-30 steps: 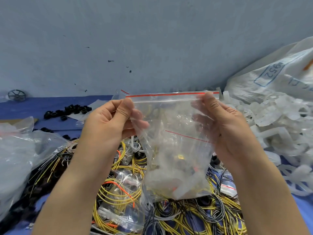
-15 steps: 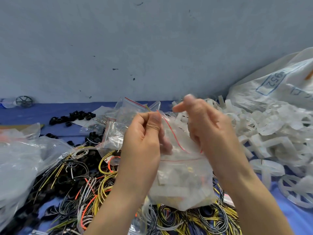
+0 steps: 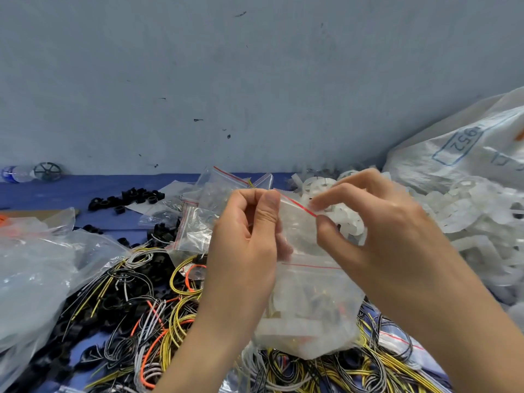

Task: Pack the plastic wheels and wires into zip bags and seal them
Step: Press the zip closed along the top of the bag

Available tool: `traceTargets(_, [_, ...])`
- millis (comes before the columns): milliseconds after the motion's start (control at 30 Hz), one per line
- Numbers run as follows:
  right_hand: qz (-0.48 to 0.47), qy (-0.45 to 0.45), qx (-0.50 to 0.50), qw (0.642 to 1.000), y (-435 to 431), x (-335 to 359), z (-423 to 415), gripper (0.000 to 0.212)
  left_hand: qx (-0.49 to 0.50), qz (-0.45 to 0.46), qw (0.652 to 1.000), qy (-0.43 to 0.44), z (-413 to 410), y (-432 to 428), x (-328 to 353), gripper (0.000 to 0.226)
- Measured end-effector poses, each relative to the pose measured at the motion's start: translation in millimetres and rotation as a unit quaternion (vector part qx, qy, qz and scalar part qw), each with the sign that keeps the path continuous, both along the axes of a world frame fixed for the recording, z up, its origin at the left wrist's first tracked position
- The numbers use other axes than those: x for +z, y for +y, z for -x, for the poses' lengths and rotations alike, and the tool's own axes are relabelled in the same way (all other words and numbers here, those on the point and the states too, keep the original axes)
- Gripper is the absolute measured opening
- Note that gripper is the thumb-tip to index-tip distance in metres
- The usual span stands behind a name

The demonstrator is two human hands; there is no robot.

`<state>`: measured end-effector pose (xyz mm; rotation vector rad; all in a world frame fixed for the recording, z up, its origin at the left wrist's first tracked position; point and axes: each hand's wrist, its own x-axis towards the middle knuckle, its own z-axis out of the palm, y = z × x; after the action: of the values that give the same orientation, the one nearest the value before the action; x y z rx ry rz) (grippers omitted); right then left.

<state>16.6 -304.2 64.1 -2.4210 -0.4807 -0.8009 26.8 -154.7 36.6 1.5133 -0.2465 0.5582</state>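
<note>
Pinch grip on both sides: the left hand (image 3: 246, 245) curls its thumb and fingers around the upper left edge of a small clear plastic zip bag with a red line along its mouth (image 3: 309, 307). The right hand (image 3: 382, 236) nips that red-lined top between thumb and forefinger, its other fingers fanned loosely above. The bag hangs between the two hands, lifted above the heap. A second thin red line crosses the film lower down, between the wrists. Down in the belly sit cloudy white plastic pieces and a few dark bits, but the film is too hazy to name them surely. Whether the zip strip is pressed together cannot be told.

Beneath the bag sprawls a tangled pile of yellow, black, grey and orange wire loops (image 3: 170, 307), spread across the blue table surface (image 3: 71, 191). To the right lies a heap of translucent white plastic wheels (image 3: 467, 222), running up against a white woven sack stamped with blue numerals (image 3: 459, 154). Behind the left hand lie more small clear zip bags with red lines (image 3: 195, 231), some with contents. Further back sits a cluster of small black plastic rings (image 3: 127, 197). At the left edge spreads a big crumpled clear plastic bag (image 3: 34, 265). Far back left, a dark spoked wheel (image 3: 46, 171) stands against the pale grey-blue wall (image 3: 255, 80), just beside a clear plastic bottle lying on its side (image 3: 14, 173).
</note>
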Motion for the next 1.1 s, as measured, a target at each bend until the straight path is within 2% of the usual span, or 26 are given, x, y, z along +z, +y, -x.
traceTargets(167, [0.029, -0.068, -0.047, 0.996, 0.7, 3.7, 3.2, 0.025, -0.015, 0.006, 1.0, 0.003, 1.8, -0.6, 2.3, 0.025])
traceTargets(233, [0.034, -0.061, -0.031, 0.997, 4.5, 2.8, 2.3, 0.031, -0.018, 0.006, 1.0, 0.001, 2.6, -0.7, 3.2, 0.024])
traceTargets(333, [0.007, -0.066, -0.022, 0.998, 6.0, 0.5, -0.5, 0.023, -0.026, -0.001, 1.0, -0.004, 3.8, -0.6, 3.8, 0.023])
traceTargets(467, [-0.044, -0.042, 0.012, 0.998, 1.4, 0.7, -3.9, 0.026, -0.073, 0.014, 0.997, 0.016, 3.8, 1.1, 5.5, 0.024])
traceTargets(700, [-0.028, -0.043, 0.046, 0.998, -1.1, 0.3, -6.8, 0.035, -0.088, -0.016, 0.996, 0.007, 4.1, 4.4, 6.9, 0.021])
traceTargets(900, [-0.068, 0.016, 0.041, 0.997, -16.7, -0.2, -9.4, 0.025, -0.064, 0.001, 0.998, 0.022, -2.4, 13.6, 5.5, 0.024])
traceTargets(1100, [-0.035, -0.031, 0.049, 0.998, -10.7, 0.0, -10.1, 0.019, -0.095, -0.011, 0.994, 0.061, -5.1, 14.3, 0.2, 0.032])
